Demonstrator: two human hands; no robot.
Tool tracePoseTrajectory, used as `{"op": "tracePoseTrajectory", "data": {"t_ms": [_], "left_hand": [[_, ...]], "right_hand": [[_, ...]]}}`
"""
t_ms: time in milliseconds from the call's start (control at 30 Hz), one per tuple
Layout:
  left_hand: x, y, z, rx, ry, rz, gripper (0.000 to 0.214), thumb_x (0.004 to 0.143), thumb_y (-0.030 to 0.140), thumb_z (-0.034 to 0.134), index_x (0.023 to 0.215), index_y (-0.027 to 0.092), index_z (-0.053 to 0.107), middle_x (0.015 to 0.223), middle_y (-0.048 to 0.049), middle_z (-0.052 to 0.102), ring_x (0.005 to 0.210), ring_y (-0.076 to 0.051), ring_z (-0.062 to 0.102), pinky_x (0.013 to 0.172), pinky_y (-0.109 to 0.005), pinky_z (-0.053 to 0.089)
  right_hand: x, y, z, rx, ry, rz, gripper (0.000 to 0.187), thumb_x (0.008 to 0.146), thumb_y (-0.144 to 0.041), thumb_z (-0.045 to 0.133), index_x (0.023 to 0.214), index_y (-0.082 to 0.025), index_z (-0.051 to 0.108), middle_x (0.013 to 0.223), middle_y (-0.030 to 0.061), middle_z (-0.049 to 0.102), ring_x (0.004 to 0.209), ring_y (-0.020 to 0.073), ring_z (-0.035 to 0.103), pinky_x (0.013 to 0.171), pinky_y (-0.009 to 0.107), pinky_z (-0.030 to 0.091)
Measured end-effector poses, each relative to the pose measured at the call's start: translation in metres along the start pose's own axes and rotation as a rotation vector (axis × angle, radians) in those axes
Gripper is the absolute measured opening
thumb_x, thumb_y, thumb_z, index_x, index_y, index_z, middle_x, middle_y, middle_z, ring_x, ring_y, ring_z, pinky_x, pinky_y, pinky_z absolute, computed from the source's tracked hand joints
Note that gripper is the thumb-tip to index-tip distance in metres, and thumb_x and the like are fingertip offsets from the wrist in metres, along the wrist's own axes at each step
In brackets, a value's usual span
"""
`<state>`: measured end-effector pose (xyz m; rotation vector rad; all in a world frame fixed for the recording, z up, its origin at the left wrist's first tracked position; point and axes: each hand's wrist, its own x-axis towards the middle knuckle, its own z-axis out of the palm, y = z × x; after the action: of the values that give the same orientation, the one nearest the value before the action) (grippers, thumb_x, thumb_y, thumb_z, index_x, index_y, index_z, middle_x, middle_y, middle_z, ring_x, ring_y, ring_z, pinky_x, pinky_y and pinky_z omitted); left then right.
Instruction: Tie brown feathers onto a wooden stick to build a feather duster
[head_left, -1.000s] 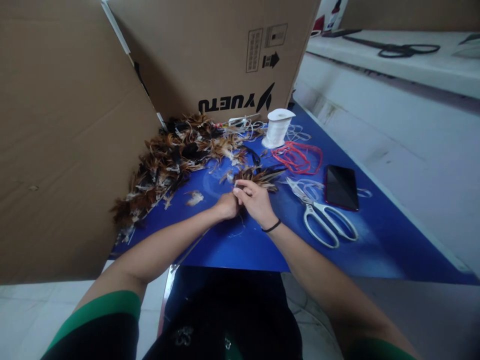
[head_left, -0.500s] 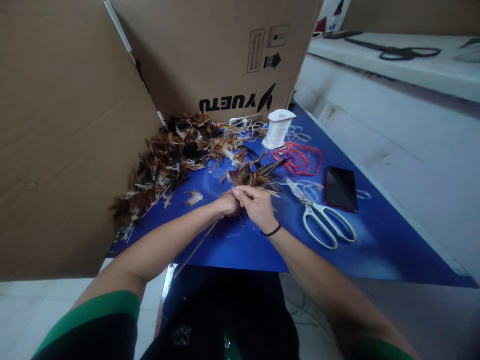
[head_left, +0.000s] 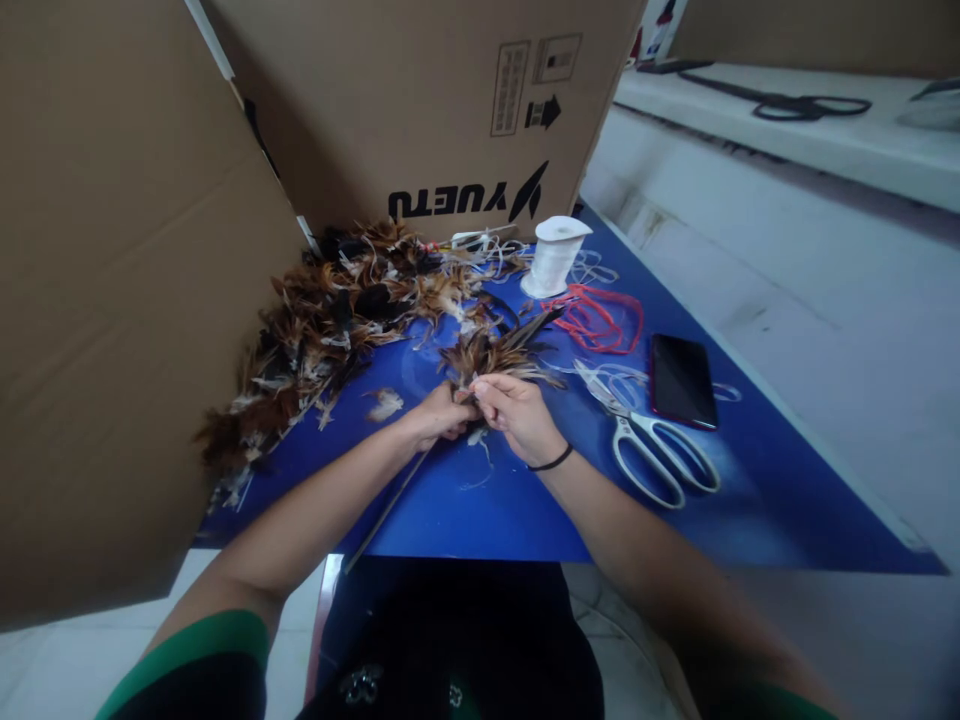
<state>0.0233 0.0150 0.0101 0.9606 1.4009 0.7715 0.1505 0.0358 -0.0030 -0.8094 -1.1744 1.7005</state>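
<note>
My left hand (head_left: 439, 415) is closed around the base of a feather duster (head_left: 495, 355), a bunch of brown and dark feathers on a thin stick. The stick (head_left: 384, 515) slants from under that hand toward the table's front edge. Close beside it, my right hand (head_left: 517, 410) is closed in a pinch at the base of the feathers. What its fingertips hold is too small to make out. A pale wisp of thread (head_left: 484, 450) hangs below the hands. White-handled scissors (head_left: 645, 435) lie partly open to the right.
A pile of brown feathers (head_left: 300, 340) runs along the cardboard box (head_left: 337, 100) at the left and back. A white spool (head_left: 556, 260), red string (head_left: 600, 320) and a phone (head_left: 682, 380) are on the blue table (head_left: 787, 490). Black scissors (head_left: 810, 105) lie on the ledge.
My left hand has shifted slightly left, and my right hand has drawn a little apart from it, still pinching. The view has moved slightly.
</note>
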Motion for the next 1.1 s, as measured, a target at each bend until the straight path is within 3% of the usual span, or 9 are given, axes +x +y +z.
{"op": "tracePoseTrajectory", "data": {"t_ms": [133, 267, 400, 533, 633, 767, 900, 1100], "left_hand": [[-0.002, -0.005, -0.007, -0.005, 0.009, 0.053, 0.038, 0.066, 0.016, 0.064, 0.091, 0.02, 0.035, 0.055, 0.0081, 0.046, 0.04, -0.005, 0.043, 0.039, -0.016, 0.03], [-0.005, -0.012, -0.015, 0.187, 0.09, 0.171, 0.039, 0.07, 0.025, 0.062, 0.098, 0.02, 0.036, 0.066, 0.0042, 0.055, 0.047, -0.008, 0.051, 0.047, -0.021, 0.04], [-0.008, -0.019, -0.019, 0.427, 0.316, 0.455, 0.048, 0.068, 0.034, 0.068, 0.103, 0.019, 0.04, 0.084, -0.0004, 0.055, 0.064, -0.01, 0.054, 0.059, -0.023, 0.043], [-0.011, -0.025, -0.023, 0.45, 0.492, 0.768, 0.034, 0.074, 0.032, 0.063, 0.1, 0.018, 0.045, 0.093, -0.004, 0.051, 0.074, -0.011, 0.051, 0.062, -0.023, 0.043], [-0.01, -0.027, -0.026, 0.416, 0.423, 0.834, 0.022, 0.081, 0.028, 0.057, 0.098, 0.018, 0.048, 0.085, -0.0019, 0.053, 0.068, -0.01, 0.051, 0.061, -0.023, 0.043], [-0.005, -0.029, -0.027, 0.452, 0.286, 0.762, 0.015, 0.08, 0.025, 0.058, 0.092, 0.017, 0.055, 0.079, -0.0009, 0.057, 0.067, -0.01, 0.054, 0.061, -0.022, 0.044], [0.0, -0.029, -0.027, 0.477, 0.266, 0.747, 0.006, 0.079, 0.022, 0.059, 0.079, 0.016, 0.06, 0.078, -0.001, 0.058, 0.066, -0.01, 0.054, 0.061, -0.022, 0.043], [-0.002, -0.029, -0.027, 0.475, 0.254, 0.804, 0.009, 0.082, 0.024, 0.055, 0.08, 0.016, 0.06, 0.076, -0.0009, 0.057, 0.066, -0.009, 0.052, 0.061, -0.021, 0.041]], "right_hand": [[0.002, 0.0, -0.003, 0.035, 0.029, 0.091, 0.028, 0.063, -0.039, 0.072, 0.075, -0.015, 0.063, 0.043, -0.007, 0.044, 0.036, 0.0024, 0.027, 0.036, 0.018, 0.016], [0.004, 0.002, -0.004, 0.06, 0.03, 0.127, 0.028, 0.062, -0.037, 0.073, 0.075, -0.015, 0.063, 0.042, -0.007, 0.045, 0.035, 0.0016, 0.027, 0.036, 0.018, 0.016], [0.004, 0.004, -0.003, 0.074, 0.037, 0.139, 0.028, 0.062, -0.036, 0.075, 0.074, -0.014, 0.063, 0.042, -0.0067, 0.046, 0.035, 0.0012, 0.028, 0.036, 0.017, 0.016], [0.004, 0.005, -0.002, 0.07, 0.027, 0.159, 0.028, 0.063, -0.036, 0.074, 0.075, -0.013, 0.064, 0.043, -0.0067, 0.046, 0.034, 0.0009, 0.028, 0.035, 0.017, 0.016], [0.004, 0.006, -0.002, 0.066, 0.015, 0.169, 0.027, 0.063, -0.035, 0.074, 0.075, -0.013, 0.064, 0.044, -0.0067, 0.046, 0.034, 0.0008, 0.028, 0.035, 0.017, 0.016], [0.004, 0.008, -0.002, 0.081, -0.004, 0.183, 0.027, 0.064, -0.035, 0.074, 0.076, -0.014, 0.063, 0.043, -0.0069, 0.046, 0.034, 0.0008, 0.028, 0.035, 0.016, 0.016], [0.003, 0.009, -0.001, 0.082, -0.016, 0.191, 0.027, 0.065, -0.036, 0.073, 0.075, -0.014, 0.062, 0.044, -0.0069, 0.047, 0.034, 0.0009, 0.028, 0.035, 0.016, 0.016], [0.004, 0.009, 0.001, 0.098, 0.0, 0.197, 0.027, 0.067, -0.036, 0.072, 0.077, -0.014, 0.06, 0.046, -0.0071, 0.048, 0.034, 0.0009, 0.028, 0.034, 0.016, 0.016]]}}
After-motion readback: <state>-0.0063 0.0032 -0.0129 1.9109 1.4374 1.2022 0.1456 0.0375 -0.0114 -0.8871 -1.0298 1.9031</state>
